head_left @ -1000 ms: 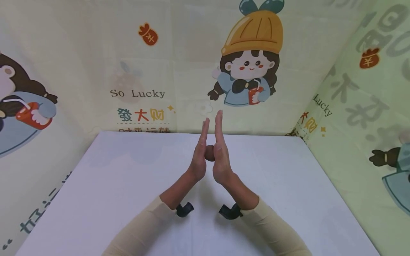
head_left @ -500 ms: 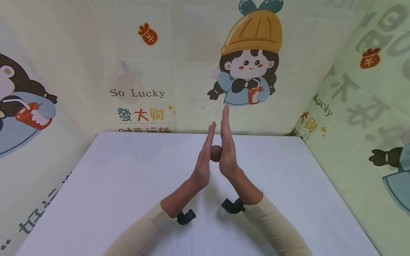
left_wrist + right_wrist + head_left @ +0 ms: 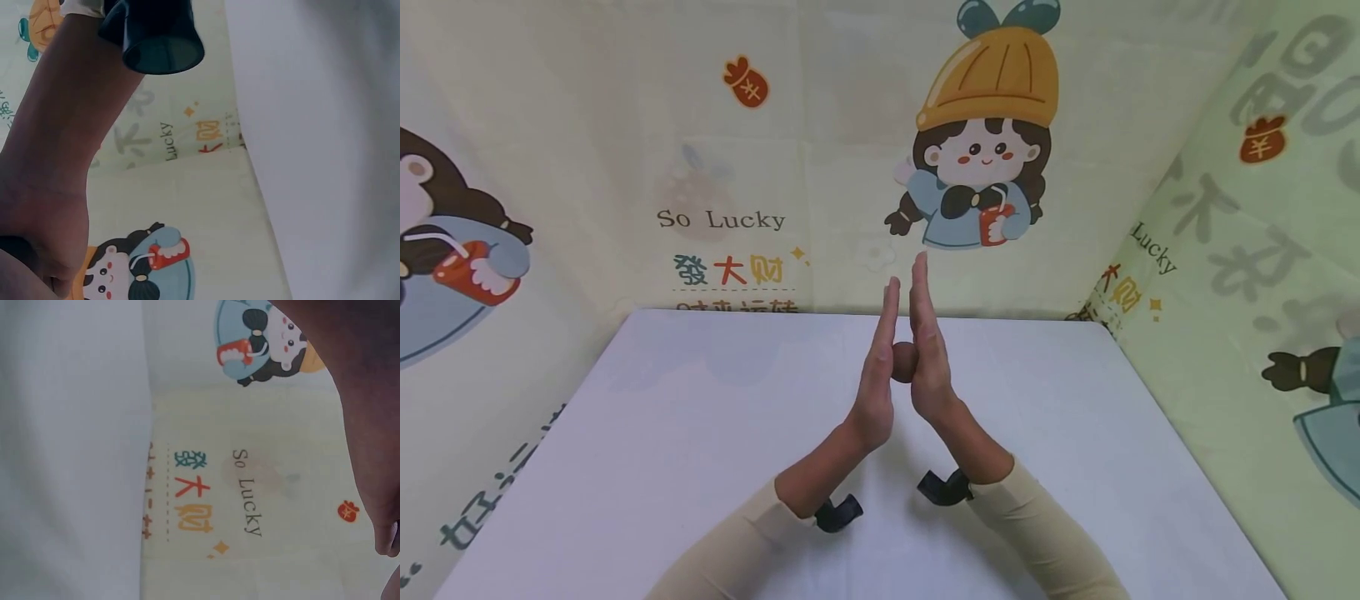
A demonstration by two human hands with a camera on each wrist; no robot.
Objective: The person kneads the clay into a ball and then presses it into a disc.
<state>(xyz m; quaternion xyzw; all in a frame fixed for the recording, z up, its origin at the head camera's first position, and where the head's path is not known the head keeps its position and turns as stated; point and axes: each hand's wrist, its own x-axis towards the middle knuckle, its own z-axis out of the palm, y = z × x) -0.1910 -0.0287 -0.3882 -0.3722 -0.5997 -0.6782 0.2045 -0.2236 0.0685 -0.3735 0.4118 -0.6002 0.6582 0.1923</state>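
Note:
A small brown ball sits between two facing palms in the head view, above the white table. My left hand stands upright with straight fingers, its palm against the ball's left side. On the other side my right hand presses the ball with its palm, fingers also straight and reaching a little higher. The fingertips stay apart. In the left wrist view the dark ball shows at the lower left edge, partly covered by the hands. The right wrist view has only part of a hand at its right edge, with the ball hidden.
The white table spreads beneath both arms. Pale cloth walls with printed cartoons and lettering enclose its back and sides. A black wrist mount sits on the left wrist, another black mount on the right.
Both hands and the ball have shifted right since a second ago, the left wrist dropping lower. In the last half second the fingertips have drifted slightly back left. The ball stays between the palms.

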